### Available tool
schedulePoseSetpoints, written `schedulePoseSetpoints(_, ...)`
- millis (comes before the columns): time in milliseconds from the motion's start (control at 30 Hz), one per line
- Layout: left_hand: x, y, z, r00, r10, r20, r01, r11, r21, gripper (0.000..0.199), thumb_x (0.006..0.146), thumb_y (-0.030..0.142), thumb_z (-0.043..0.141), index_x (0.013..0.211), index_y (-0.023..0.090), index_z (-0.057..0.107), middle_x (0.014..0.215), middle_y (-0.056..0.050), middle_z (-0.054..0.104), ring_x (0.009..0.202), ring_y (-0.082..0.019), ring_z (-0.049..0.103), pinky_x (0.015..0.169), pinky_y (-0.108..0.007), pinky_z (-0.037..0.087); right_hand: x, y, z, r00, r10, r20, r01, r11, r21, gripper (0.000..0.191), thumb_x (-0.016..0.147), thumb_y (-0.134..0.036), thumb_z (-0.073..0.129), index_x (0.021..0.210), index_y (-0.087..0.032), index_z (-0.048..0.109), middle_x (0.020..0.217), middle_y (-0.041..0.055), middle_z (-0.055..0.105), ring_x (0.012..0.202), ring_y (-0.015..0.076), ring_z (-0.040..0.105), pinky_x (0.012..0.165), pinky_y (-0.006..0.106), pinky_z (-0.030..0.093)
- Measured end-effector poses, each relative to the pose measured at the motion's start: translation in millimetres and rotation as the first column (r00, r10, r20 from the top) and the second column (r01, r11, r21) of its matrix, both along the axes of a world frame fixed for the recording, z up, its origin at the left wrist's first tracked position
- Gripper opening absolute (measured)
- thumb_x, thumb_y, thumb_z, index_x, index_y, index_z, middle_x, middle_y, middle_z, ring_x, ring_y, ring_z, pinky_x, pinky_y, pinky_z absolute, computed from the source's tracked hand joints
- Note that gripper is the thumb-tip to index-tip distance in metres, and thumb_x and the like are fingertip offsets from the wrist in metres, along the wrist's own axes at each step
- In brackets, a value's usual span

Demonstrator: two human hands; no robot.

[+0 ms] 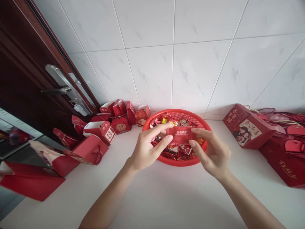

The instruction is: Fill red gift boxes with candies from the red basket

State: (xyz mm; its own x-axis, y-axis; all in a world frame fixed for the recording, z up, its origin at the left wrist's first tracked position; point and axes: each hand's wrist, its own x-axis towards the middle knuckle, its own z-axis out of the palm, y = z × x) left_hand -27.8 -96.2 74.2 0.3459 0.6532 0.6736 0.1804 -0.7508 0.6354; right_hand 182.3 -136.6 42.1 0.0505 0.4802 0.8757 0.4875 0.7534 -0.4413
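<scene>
A small red candy packet (181,135) with white print is stretched between my two hands, above a red plastic basket (177,163). My left hand (150,146) pinches the packet's left end between thumb and fingers. The right end is pinched the same way by my right hand (212,152). Beneath the packet, the basket holds many wrapped candies (172,149), mostly red, some of them hidden by the packet and my fingers.
Open red gift boxes (121,124) line the left side of the white table (162,203). More red boxes (249,127) stand at the right. Behind is a tiled wall (147,76); a dark wooden door (30,54) with a metal handle is at the upper left.
</scene>
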Motion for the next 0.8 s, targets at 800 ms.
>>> schedulePoseSetpoints(800,-0.4,0.6,3.9,0.991,-0.046,0.124,0.046,0.999,-0.002,0.012,0.092,0.022,0.067,0.100,0.021,0.077,0.115,-0.011,0.071,0.109,-0.023,0.068,0.090,-0.036,0.060,3.2,0.7,6.1,0.998,0.041,0.045,-0.046,0.991,0.123,0.024,0.086,-0.002,0.063,0.092,-0.025,0.069,0.109,0.0102,0.075,0.098,0.0281,0.076,0.069,0.039,0.063)
